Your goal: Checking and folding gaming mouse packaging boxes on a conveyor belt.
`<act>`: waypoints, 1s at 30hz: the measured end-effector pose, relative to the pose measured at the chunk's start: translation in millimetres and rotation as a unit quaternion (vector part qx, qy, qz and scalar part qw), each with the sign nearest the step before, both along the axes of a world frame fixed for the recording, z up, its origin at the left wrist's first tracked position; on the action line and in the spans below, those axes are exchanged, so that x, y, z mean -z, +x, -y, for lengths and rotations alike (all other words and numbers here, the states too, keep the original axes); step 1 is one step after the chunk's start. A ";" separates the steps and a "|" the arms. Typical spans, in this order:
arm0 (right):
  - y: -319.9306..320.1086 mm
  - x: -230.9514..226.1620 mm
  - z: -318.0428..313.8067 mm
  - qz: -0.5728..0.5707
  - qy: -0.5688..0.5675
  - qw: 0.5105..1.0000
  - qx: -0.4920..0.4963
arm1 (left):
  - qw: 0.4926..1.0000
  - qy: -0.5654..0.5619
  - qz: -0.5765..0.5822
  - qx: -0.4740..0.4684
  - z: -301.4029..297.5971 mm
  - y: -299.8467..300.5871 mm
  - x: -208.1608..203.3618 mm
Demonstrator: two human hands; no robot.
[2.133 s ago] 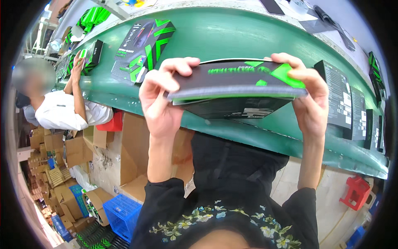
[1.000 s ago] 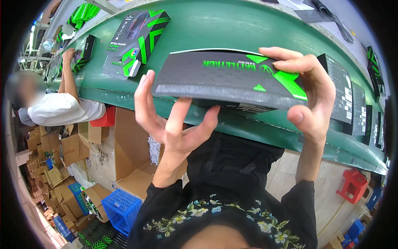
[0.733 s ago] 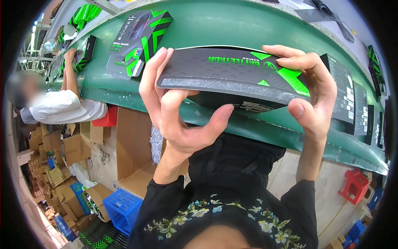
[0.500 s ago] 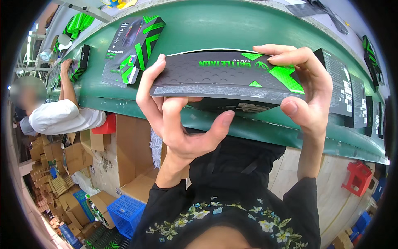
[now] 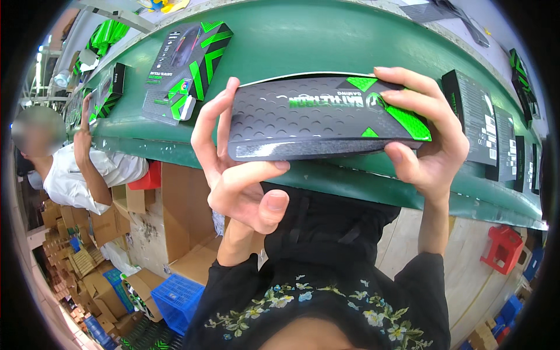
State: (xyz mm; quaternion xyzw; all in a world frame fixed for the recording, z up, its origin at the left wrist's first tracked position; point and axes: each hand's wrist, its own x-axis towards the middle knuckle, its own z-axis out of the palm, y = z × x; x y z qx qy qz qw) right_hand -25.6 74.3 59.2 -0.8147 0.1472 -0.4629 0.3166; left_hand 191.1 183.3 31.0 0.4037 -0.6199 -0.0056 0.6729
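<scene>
A black cardboard box (image 5: pixel 303 125) with bright green patches and a dimpled pattern is held up over the green table, one long face toward me. My right hand (image 5: pixel 437 137) grips its right end, fingers over the top edge and the side, thumb at the lower corner. At the other end my left hand (image 5: pixel 242 192) has fingertips along the left edge and a bent finger against the bottom edge, its thumb standing off the box. The box's far side is hidden.
On the green table (image 5: pixel 291 41) lies a mouse box (image 5: pixel 181 70) at the left. Several dark boxes (image 5: pixel 472 116) stand at the right. A co-worker (image 5: pixel 96 169) sits at the far left. Below are cardboard cartons (image 5: pixel 186 210), a blue crate (image 5: pixel 178 300) and a red stool (image 5: pixel 501 249).
The box has tilted, showing more of its dimpled face and hiding its underside. My left thumb has swung down off the box. The co-worker's arm has lifted.
</scene>
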 end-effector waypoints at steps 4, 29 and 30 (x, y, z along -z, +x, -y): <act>-0.7 1.5 3.4 0.037 -0.028 0.999 -0.002 | 0.995 -0.003 -0.088 0.049 1.7 0.0 -4.0; 2.0 -13.0 -23.1 -0.041 -0.095 0.990 0.095 | 0.983 0.034 0.175 0.044 14.9 33.3 -29.4; 6.2 -10.7 -23.3 -0.012 -0.109 0.988 0.113 | 0.993 -0.009 0.112 0.018 19.6 27.4 -22.2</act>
